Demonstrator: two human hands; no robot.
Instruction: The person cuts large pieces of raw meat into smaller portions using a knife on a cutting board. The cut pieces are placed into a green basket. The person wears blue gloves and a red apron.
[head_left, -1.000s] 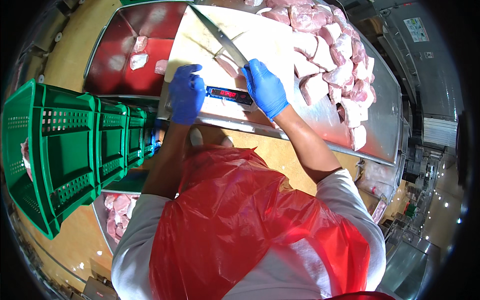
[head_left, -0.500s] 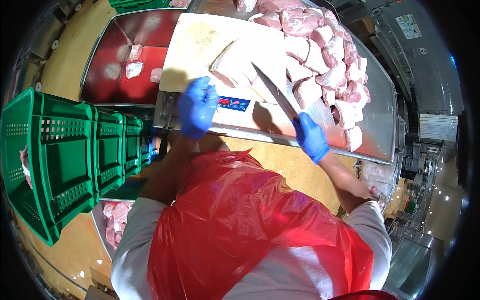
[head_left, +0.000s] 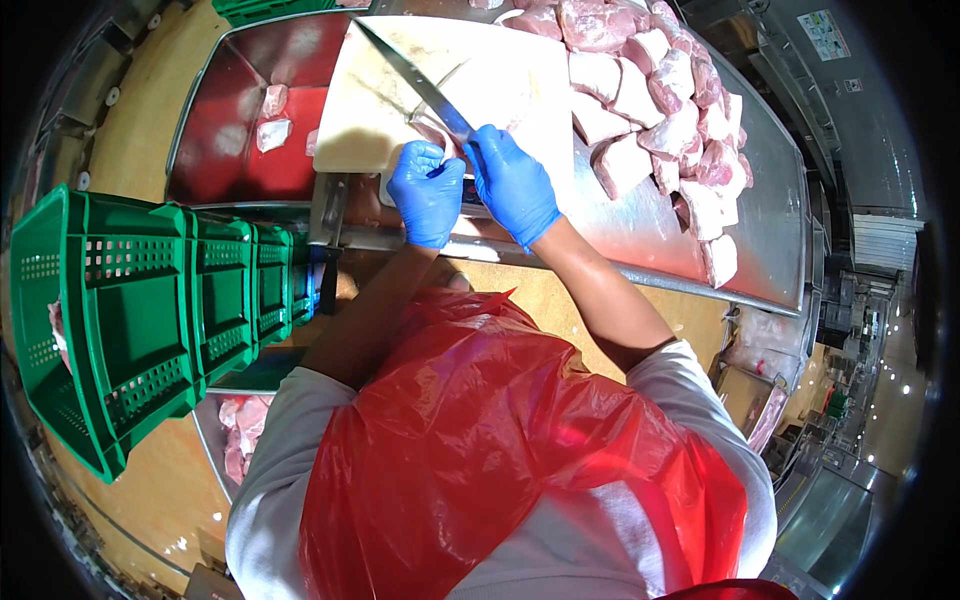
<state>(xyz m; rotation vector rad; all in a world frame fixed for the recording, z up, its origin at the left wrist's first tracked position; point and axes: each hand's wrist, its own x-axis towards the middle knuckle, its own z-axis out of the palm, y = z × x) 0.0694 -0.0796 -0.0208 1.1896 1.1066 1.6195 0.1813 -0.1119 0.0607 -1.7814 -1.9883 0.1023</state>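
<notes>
The right hand [head_left: 513,183] in a blue glove has its fingers curled tight around the handle of a long knife [head_left: 415,80]. The handle is hidden inside the fist; only the blade shows, pointing up and to the left across the pale cutting board [head_left: 500,60]. The left hand [head_left: 427,190], also in a blue glove, sits just beside the right one. Its fingers are bent over a small pink piece of meat [head_left: 432,132] at the near edge of the board, right by the blade. Most of that piece is covered by the fingers, so its shape is hard to see.

To the right of the board, a big heap of raw meat chunks [head_left: 660,120] lies on the steel table [head_left: 770,230]. To the left, a red tray [head_left: 235,170] holds a few cut bits. Green crates [head_left: 150,310] stand lower left. A red plastic apron [head_left: 480,450] hides the person's body.
</notes>
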